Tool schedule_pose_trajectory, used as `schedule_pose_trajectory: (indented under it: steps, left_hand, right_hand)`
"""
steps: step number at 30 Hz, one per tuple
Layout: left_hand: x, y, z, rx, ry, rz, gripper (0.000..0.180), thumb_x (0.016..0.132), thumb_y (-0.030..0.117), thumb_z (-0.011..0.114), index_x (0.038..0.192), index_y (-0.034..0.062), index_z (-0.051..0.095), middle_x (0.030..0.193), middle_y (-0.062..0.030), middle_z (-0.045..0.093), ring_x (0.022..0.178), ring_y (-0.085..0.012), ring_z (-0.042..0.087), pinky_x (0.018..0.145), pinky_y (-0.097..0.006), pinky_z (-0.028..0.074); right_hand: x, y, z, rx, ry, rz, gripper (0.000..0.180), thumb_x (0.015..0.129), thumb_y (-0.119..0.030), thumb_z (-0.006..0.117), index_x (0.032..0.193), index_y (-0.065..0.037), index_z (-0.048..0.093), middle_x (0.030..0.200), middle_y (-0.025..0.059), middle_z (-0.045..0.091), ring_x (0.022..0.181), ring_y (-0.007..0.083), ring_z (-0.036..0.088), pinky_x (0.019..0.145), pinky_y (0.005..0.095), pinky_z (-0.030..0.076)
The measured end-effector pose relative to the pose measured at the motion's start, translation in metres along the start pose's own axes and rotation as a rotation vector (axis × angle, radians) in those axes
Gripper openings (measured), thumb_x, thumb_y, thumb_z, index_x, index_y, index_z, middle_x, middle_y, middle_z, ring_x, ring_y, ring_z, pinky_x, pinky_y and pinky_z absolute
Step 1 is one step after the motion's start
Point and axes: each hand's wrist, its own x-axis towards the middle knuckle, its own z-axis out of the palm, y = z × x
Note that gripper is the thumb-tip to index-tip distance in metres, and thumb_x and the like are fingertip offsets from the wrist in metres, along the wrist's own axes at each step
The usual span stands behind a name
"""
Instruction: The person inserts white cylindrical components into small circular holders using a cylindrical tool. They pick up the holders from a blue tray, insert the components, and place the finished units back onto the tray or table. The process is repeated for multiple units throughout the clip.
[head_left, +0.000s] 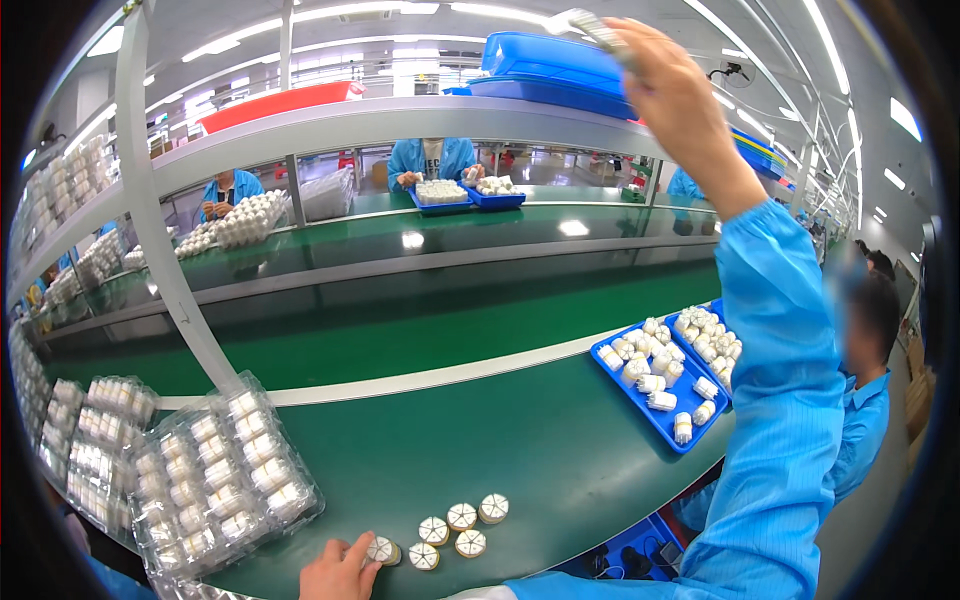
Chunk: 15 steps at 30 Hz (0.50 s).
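Observation:
Near the table's front edge, my left hand (pixel 338 573) has its thumb and fingers around a white round part (pixel 383 550) with dark radial lines on top. Just right of it stand several like parts (pixel 462 516), upright on the green surface. My right hand (pixel 678 98) is raised high at the upper right, its blue sleeve crossing the view. Between its fingers is a whitish, ribbed piece (pixel 603 38), partly hidden by the hand; its exact kind does not show. At the left lies a clear plastic blister tray (pixel 312 478) filled with rows of white parts.
Blue trays (pixel 660 428) of loose white parts stand on the right. More filled clear trays (pixel 90 440) are at the far left. Overhead runs a grey shelf (pixel 400 122) with blue bins (pixel 550 75) and a red bin (pixel 280 105). Co-workers sit opposite; another person (pixel 868 400) is at the right.

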Motion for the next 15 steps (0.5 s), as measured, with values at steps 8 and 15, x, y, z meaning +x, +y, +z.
schedule_pose_trajectory:
  steps: [8,15]
  left_hand:
    - [-0.003,0.005,0.001,0.025,0.017,-0.014,0.044,0.099,0.033,0.062,0.141,0.0217,0.059,0.107,-0.0191,0.061,0.083,-0.0417,0.066,0.068,-0.05,0.054]
    - [-0.005,0.009,-0.001,0.034,-0.044,-0.055,0.049,0.099,0.035,0.062,0.146,0.0226,0.055,0.114,-0.0217,0.061,0.089,-0.0435,0.067,0.074,-0.052,0.054]
  right_hand:
    - [0.011,0.0,0.081,0.036,-0.402,0.346,0.038,0.09,-0.004,0.056,0.128,-0.007,0.06,0.125,0.02,0.068,0.118,0.0404,0.061,0.098,0.0493,0.049]
    - [-0.018,0.034,0.115,0.194,-0.65,0.539,0.039,0.089,-0.008,0.052,0.126,-0.007,0.063,0.114,0.0225,0.071,0.111,0.0423,0.065,0.096,0.0513,0.05]
